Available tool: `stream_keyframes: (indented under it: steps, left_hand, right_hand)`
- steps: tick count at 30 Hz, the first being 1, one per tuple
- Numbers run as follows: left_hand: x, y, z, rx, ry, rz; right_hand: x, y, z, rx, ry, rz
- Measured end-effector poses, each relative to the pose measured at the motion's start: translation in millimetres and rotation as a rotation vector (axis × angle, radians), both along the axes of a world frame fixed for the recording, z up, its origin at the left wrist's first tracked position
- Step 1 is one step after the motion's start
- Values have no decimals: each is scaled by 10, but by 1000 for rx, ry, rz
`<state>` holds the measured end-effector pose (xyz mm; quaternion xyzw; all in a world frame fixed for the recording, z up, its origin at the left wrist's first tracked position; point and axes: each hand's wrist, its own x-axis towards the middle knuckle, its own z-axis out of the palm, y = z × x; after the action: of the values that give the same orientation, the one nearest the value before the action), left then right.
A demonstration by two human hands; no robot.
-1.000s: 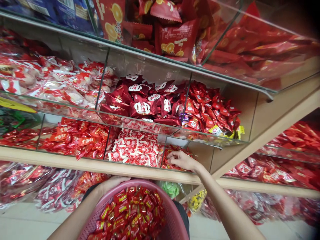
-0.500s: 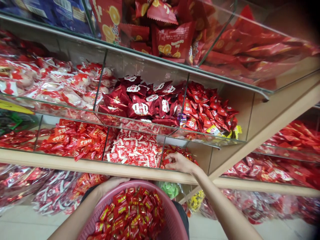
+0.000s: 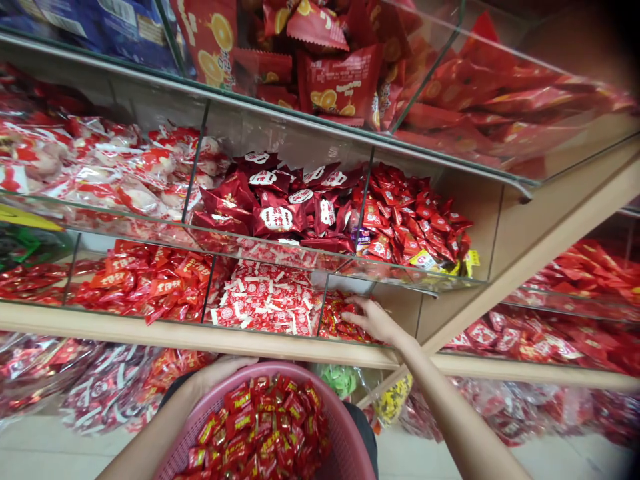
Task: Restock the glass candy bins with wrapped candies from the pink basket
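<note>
W/ right hand [image 3: 369,319] loosely spread, at small red-and-gold wrapped candies [image 3: 332,320] nr front R corner of pale wooden btm shelf [image 3: 300,345]; w/ left hand [image 3: 227,373], grip unclear, at round pink plastic basket [image 3: 353,433], L rim. Might tip basket, spilling its candies, via slack L support.

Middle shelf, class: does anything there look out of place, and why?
Yes: a purple packet sits at the left front edge of the small red packets. Yellow pieces show at their front right. Both look odd amid red.
</note>
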<state>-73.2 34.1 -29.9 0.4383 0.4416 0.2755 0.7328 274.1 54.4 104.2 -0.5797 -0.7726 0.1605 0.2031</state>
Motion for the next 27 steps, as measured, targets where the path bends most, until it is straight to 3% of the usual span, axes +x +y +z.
stream_keyframes:
  steps: [5,11,19,23,27]
  left_hand:
    - [-11,6,-20,-21,9,-5]
    - [-9,28,-59,35,-19,-20]
    - [-7,19,-127,-53,-44,14]
    - [14,-3,-77,-45,-61,7]
    - [19,-1,-61,67,-8,11]
  right_hand:
    - [-33,-24,-123,-34,-100,-20]
    - [-26,-32,-72,20,-69,-21]
    - [-15,-56,-122,43,-38,17]
    - [-98,-293,11,114,42,-34]
    - [-282,-692,176,55,96,27]
